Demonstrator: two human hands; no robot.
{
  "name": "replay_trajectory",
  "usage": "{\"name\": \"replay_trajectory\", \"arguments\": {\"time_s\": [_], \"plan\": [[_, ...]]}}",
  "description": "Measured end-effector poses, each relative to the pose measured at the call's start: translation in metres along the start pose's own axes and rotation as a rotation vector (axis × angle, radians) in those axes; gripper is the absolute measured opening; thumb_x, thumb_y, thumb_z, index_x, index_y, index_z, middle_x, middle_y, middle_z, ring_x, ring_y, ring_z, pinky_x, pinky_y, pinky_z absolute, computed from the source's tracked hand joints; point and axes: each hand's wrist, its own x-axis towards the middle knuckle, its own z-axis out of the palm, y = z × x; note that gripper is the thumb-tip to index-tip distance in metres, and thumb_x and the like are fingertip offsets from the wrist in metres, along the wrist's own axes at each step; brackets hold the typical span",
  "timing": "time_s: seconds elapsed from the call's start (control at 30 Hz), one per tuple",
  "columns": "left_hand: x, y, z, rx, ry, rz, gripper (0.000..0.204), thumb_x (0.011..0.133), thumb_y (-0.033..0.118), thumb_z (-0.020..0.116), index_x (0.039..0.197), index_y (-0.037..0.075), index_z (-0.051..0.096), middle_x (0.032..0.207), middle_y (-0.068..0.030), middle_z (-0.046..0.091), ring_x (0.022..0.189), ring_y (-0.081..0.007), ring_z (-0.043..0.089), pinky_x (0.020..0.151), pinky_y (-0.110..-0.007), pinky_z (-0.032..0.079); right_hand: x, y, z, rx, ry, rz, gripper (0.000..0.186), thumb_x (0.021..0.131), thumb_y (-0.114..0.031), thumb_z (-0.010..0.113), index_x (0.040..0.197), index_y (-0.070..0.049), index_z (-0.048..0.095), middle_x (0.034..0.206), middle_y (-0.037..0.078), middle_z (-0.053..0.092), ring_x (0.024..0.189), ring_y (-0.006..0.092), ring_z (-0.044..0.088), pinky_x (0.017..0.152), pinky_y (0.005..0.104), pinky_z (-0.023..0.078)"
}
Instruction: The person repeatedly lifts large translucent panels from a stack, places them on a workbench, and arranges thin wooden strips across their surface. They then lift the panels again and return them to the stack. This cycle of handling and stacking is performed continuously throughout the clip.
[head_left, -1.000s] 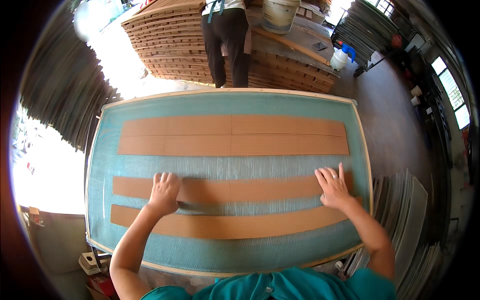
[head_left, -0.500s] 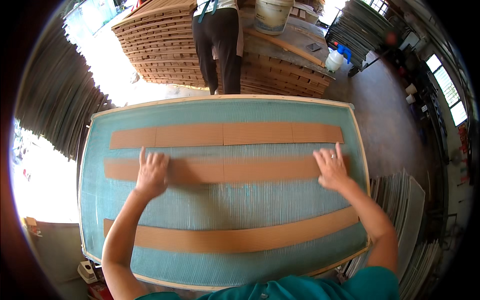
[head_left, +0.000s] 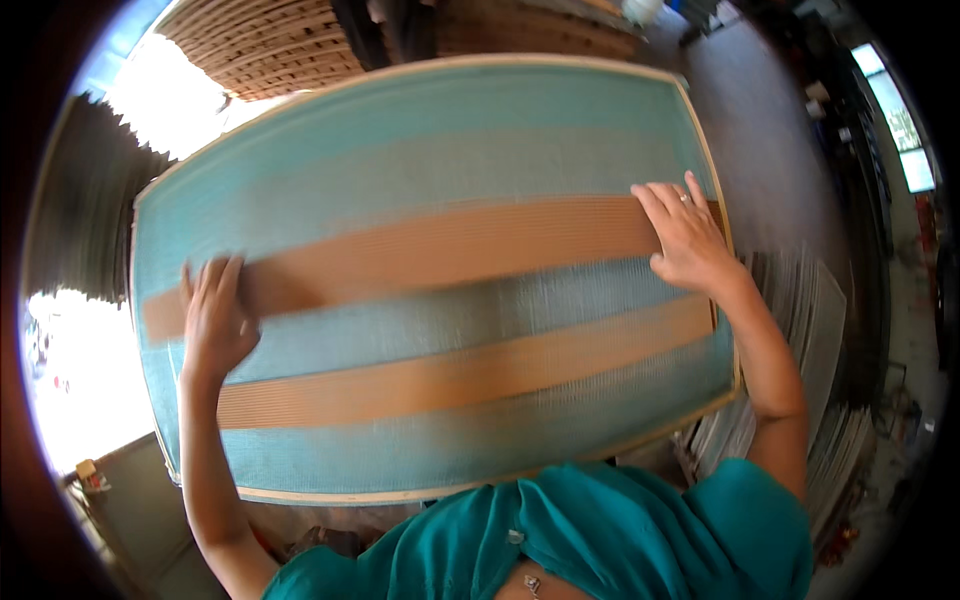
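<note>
In the head view, a long brown ribbed strip (head_left: 450, 240), blurred by motion, lies slantwise across a teal mesh screen in a pale wooden frame (head_left: 420, 63). My left hand (head_left: 215, 320) grips the strip near its left end, fingers bent over it and partly smeared. At the right end, my right hand (head_left: 688, 235) holds it, with the fingers along the upper edge and the thumb at the lower one. A second ribbed strip (head_left: 480, 360) lies lower on the mesh, closer to my body. Whether the held strip is several pieces together I cannot tell.
Behind the frame are stacks of brown slatted boards (head_left: 260, 55) and a person's dark-trousered legs (head_left: 370, 30). A dark stack of screens (head_left: 80, 190) stands at left. Pale panels (head_left: 800, 340) lean at right beside the grey floor (head_left: 750, 130). A white container (head_left: 640, 10) sits at the back.
My hands have moved away from me, carrying a strip up to where the farther strips lay; only one band shows there now. The view has shifted, so the frame sits higher and tilted.
</note>
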Motion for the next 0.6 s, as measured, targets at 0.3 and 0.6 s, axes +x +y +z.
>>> {"name": "replay_trajectory", "arguments": {"time_s": [0.3,0.6], "plan": [[-0.133,0.052,0.042,-0.093,-0.294,-0.044,0.068,0.057,0.002,0.061,0.122,-0.001,0.042,0.109,-0.0171,0.051,0.111,-0.0347,0.047,0.112,-0.053,0.012,-0.113,-0.047,0.067,0.123,-0.129,-0.105,0.078,0.064,-0.002,0.069,0.134,-0.004,0.034,0.123,0.016,0.044,0.117,0.0311,0.045,0.109,0.0531,0.020],[-0.143,0.046,0.045,-0.113,-0.300,-0.075,0.080,0.062,0.002,0.059,0.137,0.002,0.030,0.106,-0.0122,0.052,0.107,-0.0293,0.050,0.109,-0.053,0.017,-0.117,-0.032,0.078,0.106,-0.194,-0.147,0.094,0.063,-0.013,0.077,0.141,-0.009,0.027,0.126,0.018,0.046,0.125,0.0320,0.041,0.109,0.0485,0.025]]}}
